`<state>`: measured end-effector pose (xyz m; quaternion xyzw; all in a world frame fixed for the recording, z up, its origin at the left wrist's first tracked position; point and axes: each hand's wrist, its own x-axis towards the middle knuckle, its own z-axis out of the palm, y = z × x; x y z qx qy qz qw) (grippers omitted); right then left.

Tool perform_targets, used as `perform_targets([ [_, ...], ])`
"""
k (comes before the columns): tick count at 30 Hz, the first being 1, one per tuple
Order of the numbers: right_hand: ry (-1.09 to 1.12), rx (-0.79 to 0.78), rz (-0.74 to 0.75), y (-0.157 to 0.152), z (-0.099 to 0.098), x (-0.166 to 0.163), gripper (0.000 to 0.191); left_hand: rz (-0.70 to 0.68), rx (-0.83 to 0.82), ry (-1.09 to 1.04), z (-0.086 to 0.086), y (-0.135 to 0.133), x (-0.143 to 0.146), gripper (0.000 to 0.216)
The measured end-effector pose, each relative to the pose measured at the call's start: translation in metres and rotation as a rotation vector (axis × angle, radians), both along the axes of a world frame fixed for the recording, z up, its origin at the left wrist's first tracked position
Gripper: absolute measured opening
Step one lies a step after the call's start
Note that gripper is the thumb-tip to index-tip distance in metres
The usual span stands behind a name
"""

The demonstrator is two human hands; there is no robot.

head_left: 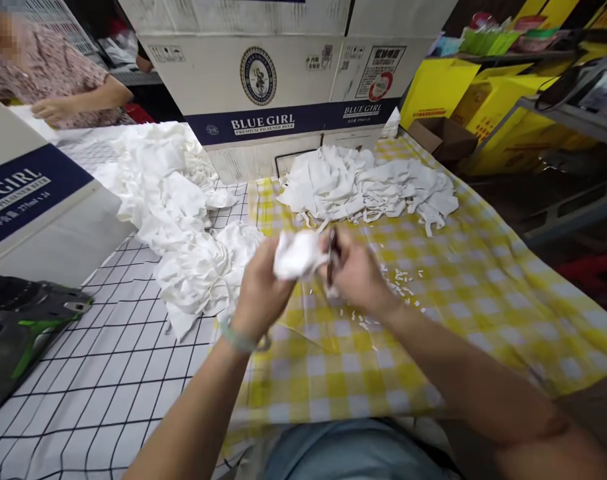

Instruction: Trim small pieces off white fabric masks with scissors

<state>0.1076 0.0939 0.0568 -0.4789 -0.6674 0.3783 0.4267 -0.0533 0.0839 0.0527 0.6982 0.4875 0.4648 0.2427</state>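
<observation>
My left hand (261, 287), with a pale green bangle at the wrist, is closed on a bunched white cloth piece (299, 255) above the table. My right hand (361, 273) is closed around dark thread snips (332, 248), blurred by motion, right at the cloth's right edge. Whether the blades touch the cloth I cannot tell. A heap of white cloth pieces (198, 267) lies left of my hands. Beyond them a second white cloth pile (363, 183) rests on the yellow checked tablecloth (383, 380). Small white clippings (401, 283) are scattered beside my right forearm.
Beer cartons (293, 73) stand across the back, and another carton (33, 193) is at the left. A black and green power tool (28, 333) lies at the left edge. Another person's hand (53, 110) is at the far left. Yellow bags (441, 90) stand back right.
</observation>
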Motion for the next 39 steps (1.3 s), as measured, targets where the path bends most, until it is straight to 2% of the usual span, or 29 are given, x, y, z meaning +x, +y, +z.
perform_targets([
  [2, -0.08, 0.138, -0.176, 0.055, 0.038, 0.022, 0.019, -0.009, 0.102, -0.213, 0.016, 0.053, 0.026, 0.036],
  [3, -0.165, 0.236, -0.282, 0.08, 0.052, 0.035, 0.015, -0.046, 0.096, -0.262, 0.018, 0.072, 0.036, 0.045],
  [4, -0.268, 0.317, -0.349, 0.099, 0.063, 0.049, 0.015, -0.051, 0.085, -0.259, 0.014, 0.082, 0.044, 0.055],
  [5, -0.356, 0.374, -0.423, 0.113, 0.067, 0.063, 0.026, -0.052, 0.073, -0.183, 0.007, 0.084, 0.047, 0.061],
  [7, -0.474, 0.443, -0.551, 0.119, 0.058, 0.086, 0.04, -0.023, 0.079, 0.083, -0.018, 0.065, 0.042, 0.055],
  [9, -0.475, 0.44, -0.595, 0.102, 0.03, 0.097, 0.044, -0.009, 0.065, 0.199, -0.047, 0.031, 0.023, 0.036],
  [10, -0.446, 0.377, -0.554, 0.088, 0.012, 0.096, 0.043, 0.025, 0.047, 0.237, -0.059, 0.015, 0.01, 0.033],
  [12, -0.362, 0.159, -0.327, 0.06, -0.023, 0.081, 0.038, 0.122, 0.006, 0.295, -0.077, -0.006, -0.019, 0.036],
  [15, -0.24, -0.077, -0.038, 0.032, -0.059, 0.038, 0.038, 0.175, -0.067, 0.36, -0.086, -0.011, -0.055, 0.029],
  [18, -0.079, -0.214, 0.098, 0.022, -0.07, -0.006, 0.043, 0.112, -0.101, 0.35, -0.083, -0.019, -0.065, 0.016],
  [22, 0.185, -0.394, 0.21, 0.01, -0.076, -0.044, 0.04, -0.022, -0.102, 0.234, -0.076, -0.07, -0.041, 0.019],
  [24, 0.154, -0.392, 0.22, 0.002, -0.084, -0.06, 0.034, -0.152, -0.178, 0.112, -0.073, -0.096, -0.029, 0.017],
  [26, 0.067, -0.342, 0.183, -0.002, -0.092, -0.075, 0.03, -0.178, -0.324, -0.082, -0.071, -0.109, -0.025, 0.013],
  [28, 0.004, -0.282, 0.142, 0.001, -0.098, -0.089, 0.027, -0.029, -0.481, -0.307, -0.07, -0.109, -0.031, 0.007],
  [31, -0.049, -0.228, 0.141, 0.006, -0.098, -0.095, 0.025, 0.212, -0.594, -0.505, -0.071, -0.1, -0.046, 0.014],
  [36, -0.084, -0.208, 0.195, -0.011, -0.087, -0.069, 0.019, 0.214, -0.68, -0.712, -0.079, -0.09, -0.049, 0.03],
  [39, -0.118, -0.174, 0.177, -0.015, -0.089, -0.064, 0.023, 0.233, -0.66, -0.858, -0.088, -0.083, -0.042, 0.03],
])
